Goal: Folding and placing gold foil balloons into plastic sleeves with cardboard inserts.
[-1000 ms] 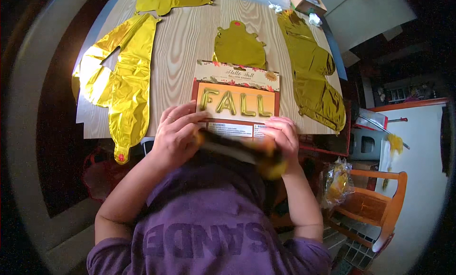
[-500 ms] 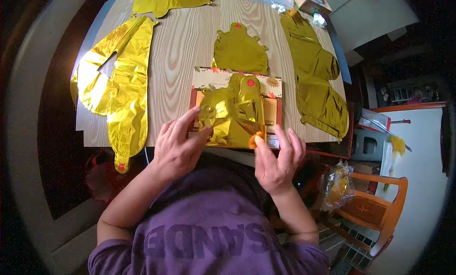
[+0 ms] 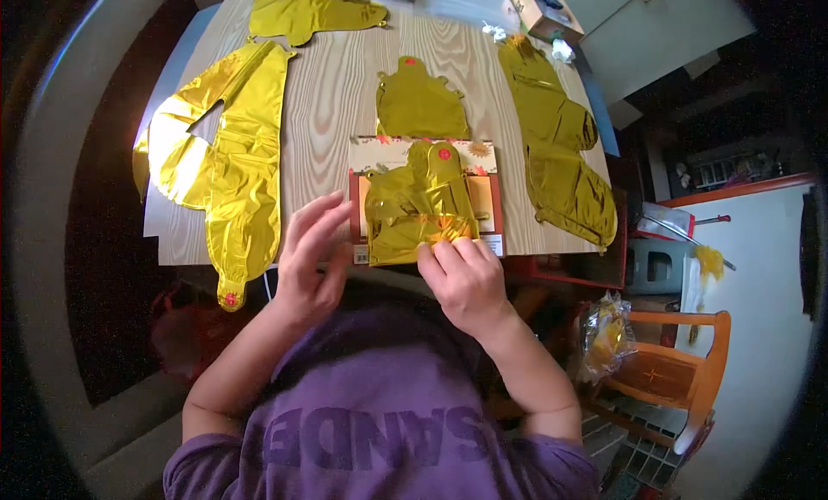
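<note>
A gold foil balloon point(image 3: 405, 202), deflated and folded, lies on a printed card point(image 3: 362, 150) at the table's near edge. My right hand point(image 3: 466, 276) is closed at the near right part of the foil, its fingers bent over it and mirrored orange in the surface; the thumb is mostly hidden. Just left of the folded balloon hovers my left hand point(image 3: 312, 254), fingers apart and holding nothing. Beyond the card, another flat gold balloon point(image 3: 421, 103) with small tabs lies on the wood.
Large flat gold balloons lie on the left point(image 3: 246, 155), at the far left point(image 3: 302, 12) and on the right point(image 3: 556, 138) of the wood-grain table point(image 3: 332, 94). A box point(image 3: 543, 12) and crumpled white tissue point(image 3: 562, 51) sit far right. A wooden chair point(image 3: 660, 371) stands beside the table.
My right hand has shifted left and turned its knuckles up over the foil, whose near part now lies flatter. My left hand has lifted off the balloon's left side. The view has shifted slightly.
</note>
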{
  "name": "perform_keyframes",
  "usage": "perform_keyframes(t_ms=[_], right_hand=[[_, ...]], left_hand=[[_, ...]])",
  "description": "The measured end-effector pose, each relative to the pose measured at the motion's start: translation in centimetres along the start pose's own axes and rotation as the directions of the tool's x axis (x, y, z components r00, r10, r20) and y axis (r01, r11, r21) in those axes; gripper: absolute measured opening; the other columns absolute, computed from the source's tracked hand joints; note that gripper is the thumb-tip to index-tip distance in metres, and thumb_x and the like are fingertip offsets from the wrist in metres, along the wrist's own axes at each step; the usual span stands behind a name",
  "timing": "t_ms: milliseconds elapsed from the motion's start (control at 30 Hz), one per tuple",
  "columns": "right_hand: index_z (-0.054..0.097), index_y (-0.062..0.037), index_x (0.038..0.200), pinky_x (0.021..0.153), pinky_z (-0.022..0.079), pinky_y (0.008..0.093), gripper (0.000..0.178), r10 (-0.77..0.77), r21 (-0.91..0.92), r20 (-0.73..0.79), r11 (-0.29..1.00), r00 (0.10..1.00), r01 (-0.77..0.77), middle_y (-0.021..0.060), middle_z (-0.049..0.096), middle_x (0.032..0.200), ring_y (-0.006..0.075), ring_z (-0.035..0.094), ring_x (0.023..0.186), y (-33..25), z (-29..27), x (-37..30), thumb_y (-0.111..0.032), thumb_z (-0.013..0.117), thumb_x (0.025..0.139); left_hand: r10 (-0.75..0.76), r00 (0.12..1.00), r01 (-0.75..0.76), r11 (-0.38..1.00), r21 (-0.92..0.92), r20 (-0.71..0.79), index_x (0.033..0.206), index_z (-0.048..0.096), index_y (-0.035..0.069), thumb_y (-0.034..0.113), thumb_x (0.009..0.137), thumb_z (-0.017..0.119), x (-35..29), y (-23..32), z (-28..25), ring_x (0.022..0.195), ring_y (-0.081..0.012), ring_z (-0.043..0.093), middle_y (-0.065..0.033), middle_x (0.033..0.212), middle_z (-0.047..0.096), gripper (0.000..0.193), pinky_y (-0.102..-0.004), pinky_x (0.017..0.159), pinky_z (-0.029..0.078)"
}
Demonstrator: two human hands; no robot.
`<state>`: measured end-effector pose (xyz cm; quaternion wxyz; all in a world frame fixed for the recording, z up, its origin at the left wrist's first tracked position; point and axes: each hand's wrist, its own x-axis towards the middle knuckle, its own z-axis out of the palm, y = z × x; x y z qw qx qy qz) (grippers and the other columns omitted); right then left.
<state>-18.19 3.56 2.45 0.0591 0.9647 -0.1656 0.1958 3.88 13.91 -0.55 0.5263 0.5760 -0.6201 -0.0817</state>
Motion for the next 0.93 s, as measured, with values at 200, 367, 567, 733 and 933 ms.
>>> perform_keyframes(t_ms=[200, 367, 567, 733, 933], right_hand=[[0.063, -0.0019, 0.086, 0.058, 0.047, 0.0318, 0.007, 0.505, 0.427, -0.436, 0.845, 0.745, -0.322, 0.0079, 0.062, 0.077, 0.0190, 0.058, 0.064, 0.4, -1.6, -0.6, -0.003, 0.068, 0.091], [0.058, -0.0049, 0.092, 0.070, 0.045, 0.0248, 0.011, 0.988, 0.999, 0.022, -0.018, 0.155, -0.030, 0.0005, 0.062, 0.085, 0.0078, 0.056, 0.077, -1.3, -0.9, 0.3, -0.012, 0.062, 0.099], [0.055, -0.0023, 0.127, 0.097, 0.051, 0.0397, 0.031, 0.875, 0.892, 0.384, -0.434, 0.296, 0.125, 0.0117, 0.062, 0.126, 0.0218, 0.060, 0.116, -4.0, -0.6, 0.3, -0.018, 0.053, 0.101], [0.060, -0.0043, 0.124, 0.090, 0.056, 0.0413, 0.029, 0.765, 0.828, 0.512, -0.561, 0.390, 0.013, 0.0104, 0.067, 0.119, 0.0230, 0.066, 0.106, -1.4, 0.9, -1.4, -0.018, 0.057, 0.098], [0.063, -0.0022, 0.116, 0.083, 0.060, 0.0400, 0.025, 0.775, 0.903, 0.396, -0.427, 0.493, -0.054, 0.0092, 0.072, 0.104, 0.0240, 0.071, 0.094, 4.3, -2.7, 0.9, -0.017, 0.060, 0.097]], left_hand=[[-0.382, 0.888, 0.454, 0.634, -0.626, 0.257, 0.126, 0.056, -0.002, -0.001, 0.100, 0.051, -3.4, 1.9, 0.8, 0.099, -0.0179, 0.065, -0.0121, 0.111, 0.065, 0.026, -0.0318, 0.092, 0.052], [-0.438, 0.577, 0.739, -0.079, -0.669, 0.689, 0.140, 0.047, 0.001, 0.016, 0.098, 0.067, 0.4, 4.4, 4.5, 0.108, -0.0160, 0.063, -0.0103, 0.127, 0.061, 0.049, -0.0325, 0.094, 0.051], [-0.568, 0.623, 0.656, 0.005, -0.755, 0.538, 0.130, 0.055, -0.001, 0.013, 0.096, 0.068, 3.2, 4.5, 4.8, 0.107, -0.0188, 0.064, -0.0092, 0.122, 0.065, 0.040, -0.0336, 0.094, 0.052], [-0.512, 0.776, 0.618, 0.501, -0.606, 0.368, 0.121, 0.059, -0.005, 0.005, 0.093, 0.068, 4.7, 2.6, 3.2, 0.101, -0.0139, 0.063, -0.0088, 0.110, 0.070, 0.031, -0.0315, 0.090, 0.052], [-0.489, 0.730, 0.672, 0.642, -0.370, 0.477, 0.137, 0.052, 0.000, 0.011, 0.096, 0.068, 9.9, 3.8, -1.0, 0.110, -0.0222, 0.064, -0.0091, 0.123, 0.068, 0.045, -0.0422, 0.099, 0.051]])
